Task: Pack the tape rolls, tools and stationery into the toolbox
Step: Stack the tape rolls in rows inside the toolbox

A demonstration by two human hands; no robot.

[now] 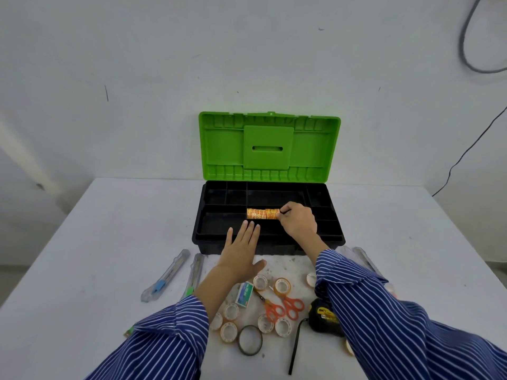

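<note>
The toolbox [208, 239] stands open with its green lid [269, 145] upright against the wall. In its black tray lies a row of orange-yellow tape rolls [259, 214]. My right hand [297, 220] pinches the right end of that row. My left hand [242, 252] is flat with straight fingers over the tray's front rim. On the table in front lie several small tape rolls [282, 286], orange scissors [284, 307], a staples box [245, 293], a black ring of tape [249, 340] and a yellow-black tape measure [323, 316].
Two utility knives [166, 275] [196, 272] lie left of the pile, and another clear one [366, 260] lies by my right sleeve. A black hex key [295, 346] lies near the front. The white table [82, 242] meets the wall; cables hang at the right.
</note>
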